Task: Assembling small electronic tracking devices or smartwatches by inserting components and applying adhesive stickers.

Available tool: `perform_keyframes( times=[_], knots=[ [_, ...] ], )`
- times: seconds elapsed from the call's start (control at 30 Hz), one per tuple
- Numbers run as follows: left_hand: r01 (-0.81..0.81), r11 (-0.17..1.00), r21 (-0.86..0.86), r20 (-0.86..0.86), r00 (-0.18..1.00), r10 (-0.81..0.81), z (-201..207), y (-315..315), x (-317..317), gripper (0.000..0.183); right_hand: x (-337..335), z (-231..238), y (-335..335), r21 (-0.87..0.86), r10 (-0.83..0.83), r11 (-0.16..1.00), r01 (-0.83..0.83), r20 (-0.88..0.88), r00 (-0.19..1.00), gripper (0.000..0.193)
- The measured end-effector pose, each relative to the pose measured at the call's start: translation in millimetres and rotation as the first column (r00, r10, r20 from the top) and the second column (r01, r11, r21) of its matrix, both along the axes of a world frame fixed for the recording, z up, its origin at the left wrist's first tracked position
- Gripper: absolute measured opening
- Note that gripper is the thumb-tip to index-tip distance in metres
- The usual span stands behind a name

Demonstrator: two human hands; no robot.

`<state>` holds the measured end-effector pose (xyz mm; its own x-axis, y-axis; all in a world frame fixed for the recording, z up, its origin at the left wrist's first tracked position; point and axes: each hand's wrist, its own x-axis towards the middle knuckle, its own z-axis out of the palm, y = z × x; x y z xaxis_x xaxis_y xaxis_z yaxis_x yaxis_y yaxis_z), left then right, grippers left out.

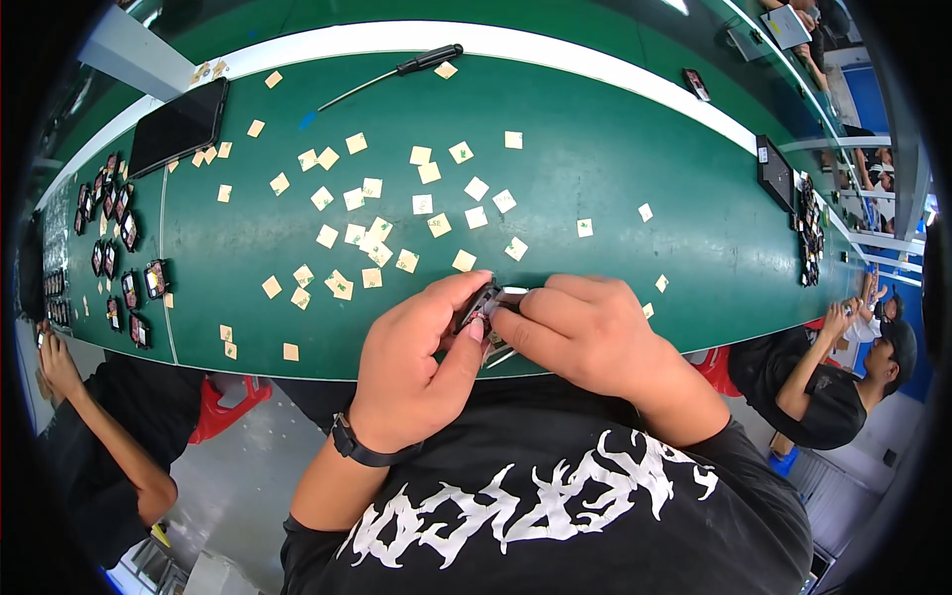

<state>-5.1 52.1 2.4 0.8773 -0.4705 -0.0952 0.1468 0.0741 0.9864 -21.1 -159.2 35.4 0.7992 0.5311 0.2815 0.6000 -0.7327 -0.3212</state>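
Bench: you sit at a long green bench top (684, 188), slightly scuffed and glossy, with a white strip (555, 50) along its far edge.
Paper squares: many small cream squares (422, 204) lie scattered ahead of you, densest left of centre; some bear green marks and a few overlap.
Screwdriver: a black-handled screwdriver (409, 67) lies near the far edge, its tip beside a blue mark (307, 120).
Left end: a flat black panel (180, 126) lies at an angle; nearer you, small black units (156, 279) stand in loose groups.
Right end: a second dark panel (774, 174) lies beside a crowded row of similar units (810, 233).
Room: a seated co-worker (818, 387) in black works on your right, another person's arm (124, 436) shows on your left; red stools (230, 407) and a grey floor (238, 476) are visible.
Device: the small black device (483, 300) sits between your hands, above the near edge of the bench; it is tilted, a white piece (512, 295) shows at its right side, and finer detail is covered.
Left hand: your left hand (421, 347) grips the device between thumb and fingers.
Right hand: your right hand (590, 332) has its fingertips bunched narrowly at the white piece; whether they pinch it cannot be told.
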Motion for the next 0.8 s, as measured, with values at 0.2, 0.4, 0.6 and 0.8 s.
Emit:
perform_keyframes(
  times=[0.2,0.4,0.6,0.8],
  knots=[
    [0.046,0.996,0.073,-0.025,0.999,-0.044,10,3,3,0.035,6,3,-4,-0.028,0.160,0.987,-0.158,0.070,0.985,0.015],
    [0.029,1.000,0.005,-0.093,0.995,-0.028,12,3,6,0.039,4,-2,-3,0.031,0.201,0.978,-0.207,0.142,0.969,0.017],
    [0.018,1.000,-0.016,-0.126,0.992,-0.020,12,1,4,0.039,-3,-6,-6,0.115,0.006,0.993,-0.017,0.091,0.996,0.024],
    [0.044,0.996,0.078,-0.064,0.997,-0.039,12,1,4,0.035,0,-8,-5,0.049,0.082,0.995,-0.089,0.139,0.987,0.030]
  ],
)
